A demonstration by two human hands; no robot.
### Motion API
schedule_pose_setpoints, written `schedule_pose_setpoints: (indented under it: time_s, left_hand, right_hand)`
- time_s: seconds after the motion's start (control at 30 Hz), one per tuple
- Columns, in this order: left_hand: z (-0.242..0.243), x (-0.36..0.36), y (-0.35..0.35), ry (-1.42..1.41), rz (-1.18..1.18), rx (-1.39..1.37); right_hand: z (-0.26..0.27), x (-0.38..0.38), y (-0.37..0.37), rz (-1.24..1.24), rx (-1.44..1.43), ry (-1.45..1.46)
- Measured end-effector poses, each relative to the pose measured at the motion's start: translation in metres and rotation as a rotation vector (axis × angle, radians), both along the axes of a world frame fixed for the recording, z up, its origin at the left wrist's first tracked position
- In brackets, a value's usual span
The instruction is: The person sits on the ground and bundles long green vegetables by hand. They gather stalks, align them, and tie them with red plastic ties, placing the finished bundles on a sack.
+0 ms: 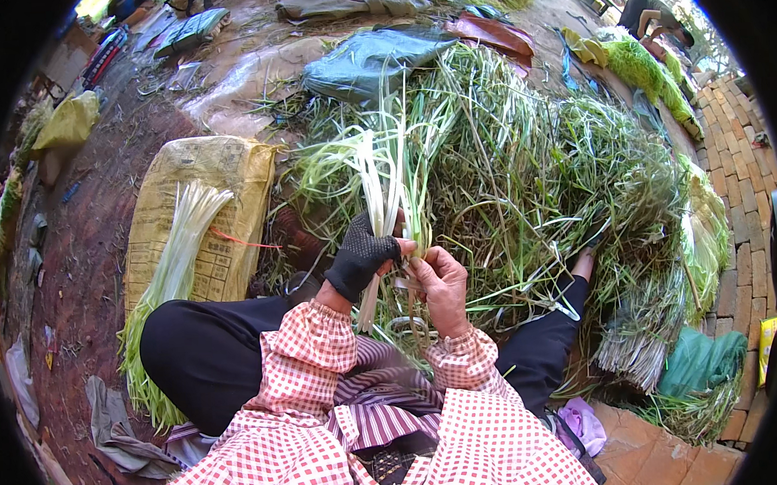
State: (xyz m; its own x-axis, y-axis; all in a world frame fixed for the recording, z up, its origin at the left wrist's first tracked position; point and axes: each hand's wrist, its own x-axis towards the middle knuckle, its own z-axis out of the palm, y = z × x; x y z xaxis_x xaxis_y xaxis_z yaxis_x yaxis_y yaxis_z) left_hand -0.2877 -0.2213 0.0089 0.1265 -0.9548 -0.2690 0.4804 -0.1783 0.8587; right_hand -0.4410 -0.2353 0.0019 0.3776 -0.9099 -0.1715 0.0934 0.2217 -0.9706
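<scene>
My left hand (364, 256), in a black fingerless glove with a dotted grip, holds a small bunch of long pale-stemmed green stalks (374, 181) upright. Close against it, my bare right hand (444, 285) pinches the outer leaves of a green stalk (419, 218) between thumb and fingers. Loose strips hang below the fingers. Ahead of both hands lies a large tangled heap of green stalks (489, 173). To the left, a neat bundle of similar stalks (184, 251) rests on a folded yellow woven sack (238, 216), white ends pointing away from me.
My legs flank the work, the left knee (185, 355) bent. A blue plastic sheet (374, 61) lies beyond the heap. At right are a bundle of pale stalks (640, 348), a green net cloth (702, 362) and brick paving (737, 195). Another person (652, 20) bends over far right.
</scene>
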Motion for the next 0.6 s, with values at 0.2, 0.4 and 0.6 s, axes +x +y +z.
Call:
schedule_pose_setpoints:
  time_s: [0.2, 0.4, 0.6]
  left_hand:
    - [-0.004, -0.005, -0.001, -0.001, 0.109, -0.058]
    - [-0.012, -0.006, -0.002, 0.012, 0.245, -0.036]
    - [0.001, 0.008, 0.001, -0.049, 0.277, -0.074]
  right_hand:
    - [-0.012, 0.011, 0.007, -0.147, -0.168, 0.059]
    - [-0.028, 0.015, 0.005, -0.222, -0.176, 0.11]
    - [-0.065, -0.001, 0.019, 0.058, -0.32, 0.374]
